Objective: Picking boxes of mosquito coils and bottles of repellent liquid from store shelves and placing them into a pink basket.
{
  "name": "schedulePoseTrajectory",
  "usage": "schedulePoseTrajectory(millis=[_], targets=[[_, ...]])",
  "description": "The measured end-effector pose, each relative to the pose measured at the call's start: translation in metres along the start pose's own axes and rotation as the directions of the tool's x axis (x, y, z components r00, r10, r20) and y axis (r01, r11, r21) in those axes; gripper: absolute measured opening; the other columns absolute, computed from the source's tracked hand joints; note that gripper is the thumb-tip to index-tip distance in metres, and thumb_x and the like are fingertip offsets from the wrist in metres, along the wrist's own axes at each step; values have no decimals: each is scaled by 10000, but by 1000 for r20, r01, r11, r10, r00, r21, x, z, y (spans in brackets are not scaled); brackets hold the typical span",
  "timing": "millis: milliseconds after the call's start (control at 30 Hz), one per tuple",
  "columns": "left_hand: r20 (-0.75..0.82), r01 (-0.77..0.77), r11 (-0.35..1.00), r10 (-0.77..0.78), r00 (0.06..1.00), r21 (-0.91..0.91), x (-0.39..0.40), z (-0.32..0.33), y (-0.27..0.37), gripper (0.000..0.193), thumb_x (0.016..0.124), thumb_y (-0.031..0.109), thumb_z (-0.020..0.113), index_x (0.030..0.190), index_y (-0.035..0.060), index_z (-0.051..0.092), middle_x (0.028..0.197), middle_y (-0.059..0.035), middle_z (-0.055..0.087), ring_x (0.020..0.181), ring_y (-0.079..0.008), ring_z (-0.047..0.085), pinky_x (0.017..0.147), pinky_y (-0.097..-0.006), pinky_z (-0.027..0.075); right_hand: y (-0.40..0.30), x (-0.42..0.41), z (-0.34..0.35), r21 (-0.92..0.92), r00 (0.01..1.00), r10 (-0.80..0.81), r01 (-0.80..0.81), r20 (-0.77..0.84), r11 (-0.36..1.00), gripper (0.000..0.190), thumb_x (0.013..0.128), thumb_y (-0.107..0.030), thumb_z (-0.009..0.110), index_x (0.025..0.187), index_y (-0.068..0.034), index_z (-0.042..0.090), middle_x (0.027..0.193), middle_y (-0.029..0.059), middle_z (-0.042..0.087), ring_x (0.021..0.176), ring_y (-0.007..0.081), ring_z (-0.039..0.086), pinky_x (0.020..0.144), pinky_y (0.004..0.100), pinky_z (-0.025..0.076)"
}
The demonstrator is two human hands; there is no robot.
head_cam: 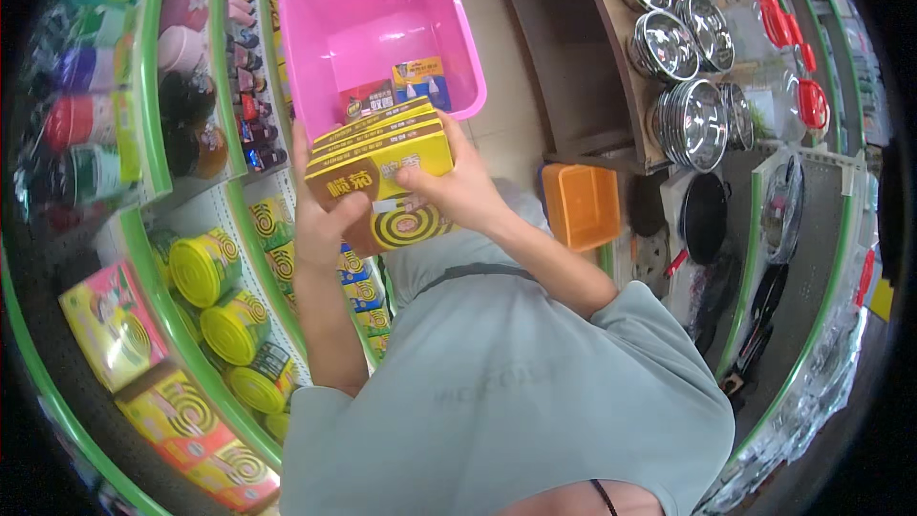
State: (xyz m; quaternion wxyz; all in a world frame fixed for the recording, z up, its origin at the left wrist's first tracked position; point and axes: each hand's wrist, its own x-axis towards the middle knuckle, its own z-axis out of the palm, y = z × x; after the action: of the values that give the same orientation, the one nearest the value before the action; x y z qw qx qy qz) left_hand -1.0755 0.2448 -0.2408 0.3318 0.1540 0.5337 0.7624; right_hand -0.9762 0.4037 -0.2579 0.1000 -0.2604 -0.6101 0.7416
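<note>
Several yellow-and-brown mosquito coil boxes point(383, 168) stand together as one stack between my two hands, close to my body. My left hand point(322, 211) holds the stack's left side, thumb across the front box. On the right side, my right hand point(455, 179) grips it with the thumb on the front face. Just beyond the boxes is a pink plastic tub point(469, 50). Inside it, near the closest end, lie a red-and-brown packet point(369, 97) and a blue-and-yellow packet point(423, 79), partly covered by the held stack.
Green-edged shelves point(150, 86) on the left hold yellow-lidded tubs point(195, 272) and boxed coils point(190, 408). To the right, stacked steel bowls point(691, 125) rest on a brown shelf. An orange plastic basket point(584, 206) sits below them, near frying pans point(706, 218).
</note>
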Motion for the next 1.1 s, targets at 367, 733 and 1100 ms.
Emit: schedulePoseTrajectory(millis=[367,733,1100], targets=[[206,366,752,-545,812,547,145,-14,8,994,677,173,785,1476,27,212,1396,-147,412,1263,-216,433,1050,-336,350,28,99,-49,-43,980,180,-177,87,983,824,701,-248,800,1347,31,372,1227,161,548,1142,240,541,967,347,440],[91,541,677,-661,744,499,290,-38,-71,1009,634,92,768,1468,-9,209,1437,-140,376,1314,-232,386,1083,-319,307,50,260,-81,-494,978,106,-3,180,869,770,740,-312,732,1330,57,400,1278,242,477,1209,344,469,1016,420,377],[-254,662,750,-641,725,-3,394,-165,-251,629,823,74,638,1382,52,352,1226,-137,557,1105,-237,575,922,-367,490,201,311,-28,-151,931,210,-264,-300,953,576,841,-219,598,1295,71,394,1216,274,482,1169,408,454,1019,441,347]])
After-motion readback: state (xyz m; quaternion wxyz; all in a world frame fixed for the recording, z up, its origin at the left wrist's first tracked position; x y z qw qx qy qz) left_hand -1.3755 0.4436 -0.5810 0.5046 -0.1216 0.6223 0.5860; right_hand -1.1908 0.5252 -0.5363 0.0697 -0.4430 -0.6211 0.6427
